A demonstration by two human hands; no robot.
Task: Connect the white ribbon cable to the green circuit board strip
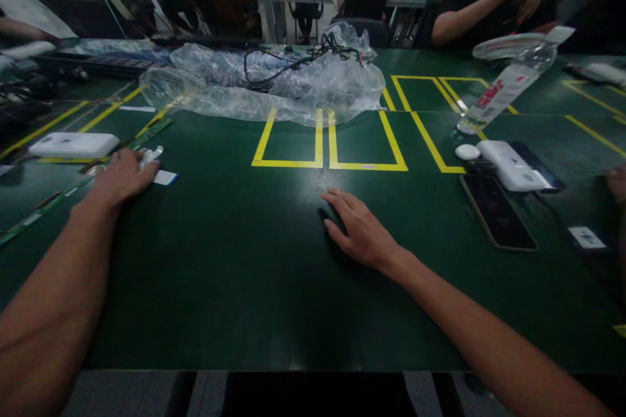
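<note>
Head view: the green table (pixel 244 287), the largest thing, is marked w/ yellow tape, and both forearms are stretched above it. At its far part, clear plastic wrapping (pixel 210 88) is spread, w/ black cables (pixel 288 65) lying on top; if a cable is pulled, the film could be dragged too, b/c they appear tangled. On the left, a thin green strip (pixel 53 203) is seen on both sides of the left hand (pixel 122 176); whether it is one pc. or two can't be told, as the middle is hidden. If it is raised by one end only, it could be bent or cracked, prob. b/c of its length & thinness. On the right, a bottle (pixel 511 81) appears leaning, maybe only due to the lens; if it is knocked, the phone (pixel 497 214) near it could be hit. The right hand (pixel 359 228) is held open near the middle, thumb apart, w/ nothing gripped, so no support is given to the strip. The left hand is placed palm down over the strip; whether its fingers are closed on anything can't be told. Just beyond it, a white box (pixel 73 144) could be bumped by a sideways move. Smallest, a white flat pc. w/ blue edge (pixel 165 177), beside the left fingers, could be creased if pressed carelessly.
</note>
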